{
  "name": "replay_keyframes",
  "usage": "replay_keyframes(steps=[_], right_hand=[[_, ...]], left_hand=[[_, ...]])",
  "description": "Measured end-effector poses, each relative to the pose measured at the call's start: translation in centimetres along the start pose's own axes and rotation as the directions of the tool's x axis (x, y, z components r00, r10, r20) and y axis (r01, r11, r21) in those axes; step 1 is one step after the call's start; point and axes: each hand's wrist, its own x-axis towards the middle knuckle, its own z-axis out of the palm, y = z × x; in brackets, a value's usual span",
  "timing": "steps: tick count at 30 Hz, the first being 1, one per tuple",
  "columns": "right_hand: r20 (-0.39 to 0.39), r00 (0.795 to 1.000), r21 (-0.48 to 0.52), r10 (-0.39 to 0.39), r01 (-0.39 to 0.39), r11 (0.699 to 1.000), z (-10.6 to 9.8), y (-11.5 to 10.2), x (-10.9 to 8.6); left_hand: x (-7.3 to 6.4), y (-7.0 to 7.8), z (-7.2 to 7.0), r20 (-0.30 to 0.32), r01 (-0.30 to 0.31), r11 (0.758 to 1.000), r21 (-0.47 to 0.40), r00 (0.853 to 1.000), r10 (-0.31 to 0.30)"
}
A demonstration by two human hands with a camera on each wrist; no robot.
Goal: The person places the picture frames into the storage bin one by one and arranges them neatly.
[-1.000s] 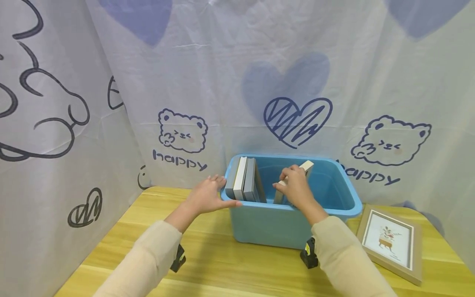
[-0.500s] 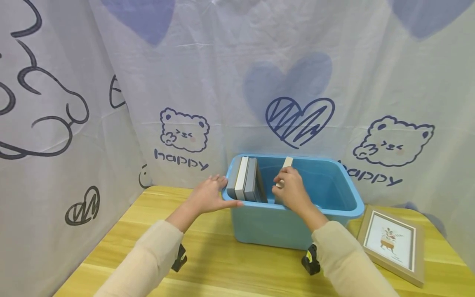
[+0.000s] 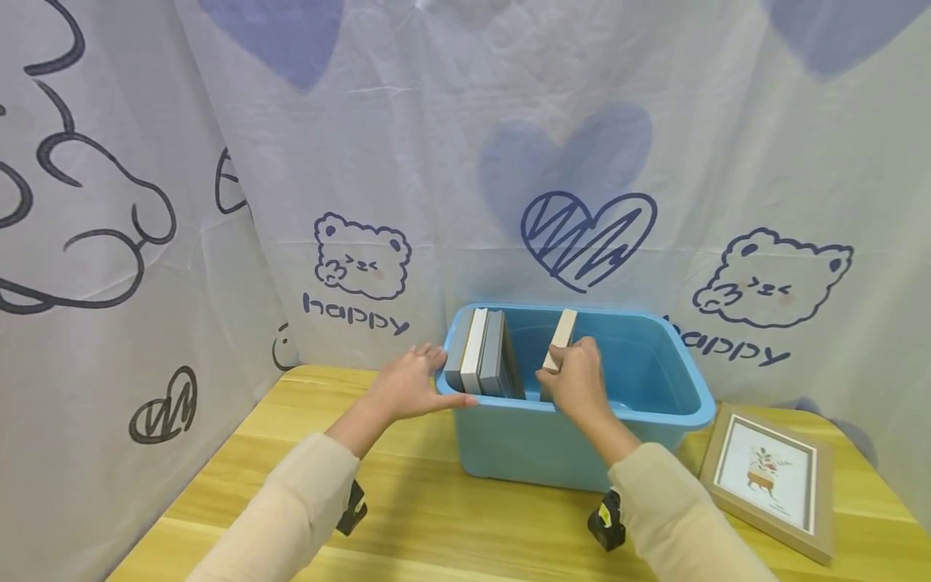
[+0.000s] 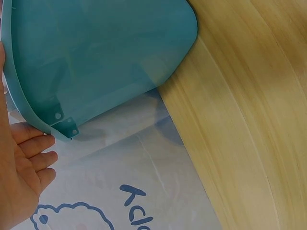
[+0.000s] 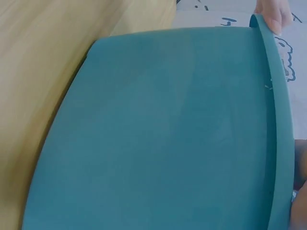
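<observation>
A blue plastic bin [image 3: 524, 440] stands on the table. My left hand [image 3: 407, 384] rests on its left corner, fingers on the rim and thumb stretched along the front edge; the left wrist view shows those fingers [image 4: 41, 158] against the rim. Inside the bin, my right hand [image 3: 578, 380] pinches the near upper edge of a slim cream-edged picture frame [image 3: 562, 330], which stands on edge and leans slightly. Several grey and white frames [image 3: 476, 352] stand side by side at the bin's left end, apart from it. The right wrist view mostly shows the bin's outer wall [image 5: 158, 129].
A tan picture frame [image 3: 818, 485] with a potted-plant print lies face up on the wooden table [image 3: 436, 525], right of the bin. Behind hangs a pale curtain [image 3: 436, 162] printed with hearts and bears, close to the bin's back.
The cream-edged frame has moved left inside the bin with my right hand. In the last half second the right hand's grip has shifted on it. My left hand has stayed on the rim.
</observation>
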Motion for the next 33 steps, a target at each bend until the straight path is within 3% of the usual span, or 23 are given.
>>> replay_keyframes(steps=[4, 14, 19, 33], right_hand=[[0.06, 0.998, -0.024, 0.014, -0.013, 1.0, -0.3, -0.1, 0.0], [0.123, 0.992, 0.095, -0.027, 0.015, 0.995, -0.3, 0.2, -0.1], [0.154, 0.986, 0.061, -0.066, 0.058, 0.996, -0.2, 0.1, -0.3], [0.135, 0.975, 0.003, -0.179, 0.18, 0.984, 1.0, -1.1, -0.9]], left_hand=[[-0.1, -0.1, 0.0, 0.0, 0.0, 1.0, -0.009, 1.0, 0.0], [0.0, -0.2, 0.0, 0.004, 0.008, 1.0, -0.016, 1.0, -0.008], [0.0, -0.1, 0.0, 0.004, 0.004, 1.0, -0.019, 1.0, -0.004], [0.0, 0.0, 0.0, 0.0, 0.001, 1.0, -0.017, 1.0, -0.001]])
